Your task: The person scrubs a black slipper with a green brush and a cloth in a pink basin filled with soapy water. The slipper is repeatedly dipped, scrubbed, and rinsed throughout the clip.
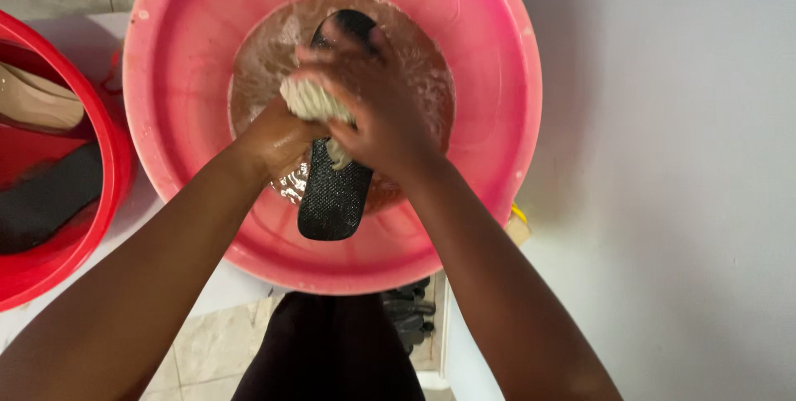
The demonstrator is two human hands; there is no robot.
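Note:
A large pink basin [497, 77] holds murky brownish soapy water. A black slipper sole [334, 198] with a dotted tread sticks out of the water, heel end toward me. My left hand [278, 137] grips the slipper from the left, half in the water. My right hand [377, 98] presses a pale stringy scrubbing sponge [308, 101] against the slipper's upper part. The slipper's far tip shows behind my right fingers.
A red basin [108, 160] stands at the left with a beige shoe [33, 101] and a dark shoe [46, 198] in it. A white wall fills the right side. Tiled floor and a dark grate [408, 314] lie below the pink basin.

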